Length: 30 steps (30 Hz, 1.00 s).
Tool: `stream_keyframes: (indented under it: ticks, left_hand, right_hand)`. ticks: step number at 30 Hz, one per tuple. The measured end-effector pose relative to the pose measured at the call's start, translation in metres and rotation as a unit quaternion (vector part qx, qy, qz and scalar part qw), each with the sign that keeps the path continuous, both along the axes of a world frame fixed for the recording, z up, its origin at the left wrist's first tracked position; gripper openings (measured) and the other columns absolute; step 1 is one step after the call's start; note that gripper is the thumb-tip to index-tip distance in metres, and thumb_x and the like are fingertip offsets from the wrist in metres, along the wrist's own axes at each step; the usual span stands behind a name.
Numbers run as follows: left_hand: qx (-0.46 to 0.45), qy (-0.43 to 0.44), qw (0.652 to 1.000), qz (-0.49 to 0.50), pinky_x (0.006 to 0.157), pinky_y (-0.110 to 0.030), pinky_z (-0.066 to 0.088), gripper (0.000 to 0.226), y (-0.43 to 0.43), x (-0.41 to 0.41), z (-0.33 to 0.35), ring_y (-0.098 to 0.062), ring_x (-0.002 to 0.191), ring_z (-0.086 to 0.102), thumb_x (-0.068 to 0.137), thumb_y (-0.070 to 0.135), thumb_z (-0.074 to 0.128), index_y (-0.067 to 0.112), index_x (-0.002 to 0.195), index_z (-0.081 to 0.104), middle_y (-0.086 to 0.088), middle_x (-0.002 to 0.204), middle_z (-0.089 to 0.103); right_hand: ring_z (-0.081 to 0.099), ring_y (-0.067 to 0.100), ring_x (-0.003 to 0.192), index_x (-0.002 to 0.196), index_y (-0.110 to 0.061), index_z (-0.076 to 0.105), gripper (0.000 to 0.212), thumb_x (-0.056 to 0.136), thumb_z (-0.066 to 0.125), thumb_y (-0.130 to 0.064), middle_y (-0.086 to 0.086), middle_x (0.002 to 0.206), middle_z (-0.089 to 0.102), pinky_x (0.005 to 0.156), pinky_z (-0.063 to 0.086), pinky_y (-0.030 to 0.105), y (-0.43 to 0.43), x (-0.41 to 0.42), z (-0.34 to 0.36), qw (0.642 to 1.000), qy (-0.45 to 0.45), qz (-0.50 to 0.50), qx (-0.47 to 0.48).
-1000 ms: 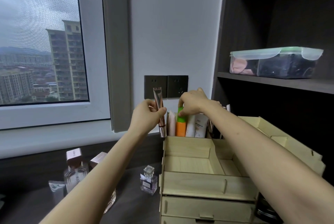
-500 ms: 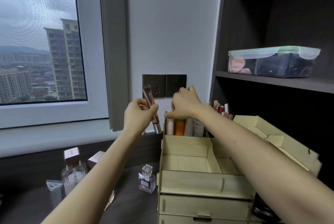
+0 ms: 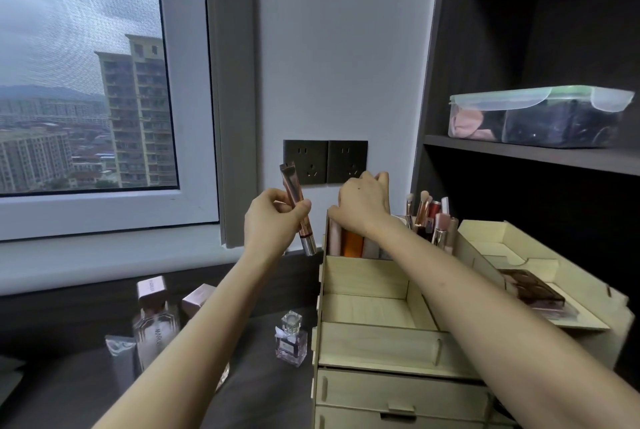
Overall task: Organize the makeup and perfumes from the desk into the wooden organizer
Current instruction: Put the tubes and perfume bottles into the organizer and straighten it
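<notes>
Now, by parts, with places told from the pale plywood organizer point(image 3: 374, 335):

Left hand point(image 3: 273, 220): raised just left of the organizer's back row, above the dark counter point(image 3: 263, 390).
Left grip: thumb and fingers closed round the middle of a slim rose-gold cosmetic tube point(image 3: 297, 208).
Tube relative to grip: tilted, crimped end up above the fingers, silver cap down below the hand; it hangs clear of the organizer's left wall.
Right hand point(image 3: 363, 203): palm down on top of the upright tubes in the back-left compartment, fingers curled over their tops.
Right grip: whether it clasps any tube I cannot tell; the hand hides their tops.
Back-left compartment: a pink tube point(image 3: 334, 238) and an orange tube point(image 3: 352, 243) show under the hand.
Back-middle compartment: makeup brushes and slim sticks point(image 3: 431, 217), standing upright.
Right tray: a brown eyeshadow palette point(image 3: 533, 286) lying flat.
Counter left of the organizer: a small clear square perfume bottle point(image 3: 291, 338) just beside it; farther left a tall clear perfume bottle with a rose cap point(image 3: 154, 321) and a silver tube point(image 3: 119, 356).
</notes>
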<state>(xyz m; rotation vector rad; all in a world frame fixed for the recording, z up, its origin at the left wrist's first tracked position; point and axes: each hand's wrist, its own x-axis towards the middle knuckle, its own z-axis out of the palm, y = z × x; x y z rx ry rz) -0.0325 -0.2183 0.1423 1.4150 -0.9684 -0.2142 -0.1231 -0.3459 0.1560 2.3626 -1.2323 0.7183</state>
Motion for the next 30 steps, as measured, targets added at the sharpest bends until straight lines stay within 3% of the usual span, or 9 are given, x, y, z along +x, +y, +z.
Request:
stream_keyframes:
  ticks: [3, 6, 8, 10, 11, 16, 21, 25, 30]
  left_hand:
    - [-0.004, -0.014, 1.0, -0.003, 0.083, -0.047, 0.056, 0.014, 0.003, -0.002, 0.0, -0.028, 0.081, 0.068, 0.08, 0.025, 0.07, 0.021, 0.075, 0.057, -0.014, 0.08, 0.069]
    - [-0.019, -0.027, 0.999, -0.024, 0.08, -0.038, 0.057, 0.011, 0.005, -0.003, 0.003, -0.02, 0.079, 0.069, 0.08, 0.025, 0.07, 0.016, 0.084, 0.065, -0.007, 0.078, 0.07]
    - [-0.03, -0.037, 0.997, -0.064, 0.067, -0.02, 0.056, 0.017, 0.007, -0.008, 0.006, -0.006, 0.07, 0.068, 0.079, 0.023, 0.071, 0.012, 0.092, 0.07, 0.001, 0.074, 0.07]
    - [-0.035, -0.06, 0.99, -0.12, 0.058, -0.008, 0.05, 0.015, 0.008, -0.017, 0.011, 0.005, 0.063, 0.066, 0.079, 0.021, 0.071, 0.016, 0.093, 0.07, 0.009, 0.072, 0.069]
    - [-0.031, -0.078, 0.986, -0.145, 0.059, -0.006, 0.05, 0.013, 0.008, -0.024, 0.014, 0.007, 0.064, 0.065, 0.079, 0.021, 0.071, 0.019, 0.092, 0.07, 0.01, 0.074, 0.07]
    - [-0.022, -0.118, 0.97, -0.21, 0.069, -0.005, 0.05, 0.024, 0.003, -0.053, 0.021, -0.001, 0.077, 0.064, 0.083, 0.017, 0.066, 0.01, 0.106, 0.069, 0.001, 0.089, 0.07]
    - [-0.005, -0.089, 0.986, -0.139, 0.085, -0.019, 0.05, 0.029, 0.003, -0.047, 0.015, -0.011, 0.097, 0.061, 0.088, 0.021, 0.06, 0.01, 0.115, 0.063, -0.001, 0.107, 0.067]
    - [0.009, -0.051, 0.997, -0.054, 0.093, -0.04, 0.052, 0.017, 0.011, -0.026, 0.004, -0.021, 0.094, 0.065, 0.088, 0.018, 0.059, 0.01, 0.1, 0.069, -0.008, 0.099, 0.07]
    - [0.023, -0.005, 1.0, -0.011, 0.087, -0.04, 0.054, 0.009, 0.026, -0.003, -0.011, -0.024, 0.09, 0.065, 0.086, 0.011, 0.059, 0.016, 0.086, 0.067, -0.009, 0.092, 0.07]
  right_hand:
    - [0.052, 0.021, 0.098, 0.065, -0.015, 0.061, 0.043, 0.089, 0.046, -0.048, 0.0, 0.075, 0.059, 0.093, 0.03, 0.04, 0.006, -0.007, 0.006, 1.0, 0.005, -0.006, 0.014]
    - [0.056, 0.019, 0.095, 0.075, -0.016, 0.069, 0.044, 0.094, 0.043, -0.046, -0.001, 0.081, 0.067, 0.095, 0.032, 0.038, 0.021, -0.025, 0.025, 0.988, -0.128, 0.069, 0.05]
    - [0.061, 0.013, 0.092, 0.095, -0.018, 0.071, 0.033, 0.095, 0.047, -0.041, -0.002, 0.094, 0.071, 0.087, 0.043, 0.03, 0.036, -0.047, 0.045, 0.941, -0.229, 0.191, 0.157]
    - [0.065, 0.007, 0.082, 0.113, -0.019, 0.065, 0.029, 0.093, 0.052, -0.037, -0.005, 0.096, 0.072, 0.067, 0.049, 0.018, 0.052, -0.068, 0.062, 0.88, -0.255, 0.289, 0.277]
    - [0.067, 0.006, 0.075, 0.115, -0.019, 0.064, 0.029, 0.092, 0.055, -0.034, -0.004, 0.091, 0.072, 0.059, 0.051, 0.016, 0.058, -0.077, 0.066, 0.869, -0.244, 0.307, 0.301]
    - [0.058, -0.002, 0.048, 0.089, -0.008, 0.068, 0.013, 0.09, 0.061, -0.019, 0.001, 0.066, 0.066, 0.046, 0.046, 0.014, 0.069, -0.101, 0.066, 0.885, -0.241, 0.293, 0.27]
    - [0.054, 0.001, 0.036, 0.077, -0.008, 0.063, 0.012, 0.088, 0.062, -0.013, 0.007, 0.059, 0.064, 0.04, 0.043, 0.013, 0.049, -0.106, 0.062, 0.9, -0.335, 0.21, 0.182]
    - [0.061, 0.005, 0.045, 0.071, -0.012, 0.061, 0.018, 0.089, 0.059, -0.011, 0.006, 0.06, 0.065, 0.054, 0.054, 0.023, 0.037, -0.089, 0.044, 0.913, -0.327, 0.174, 0.172]
    - [0.067, 0.019, 0.069, 0.08, -0.013, 0.062, 0.014, 0.093, 0.055, -0.015, 0.012, 0.078, 0.069, 0.069, 0.053, 0.027, 0.037, -0.052, 0.016, 0.937, -0.243, 0.143, 0.208]
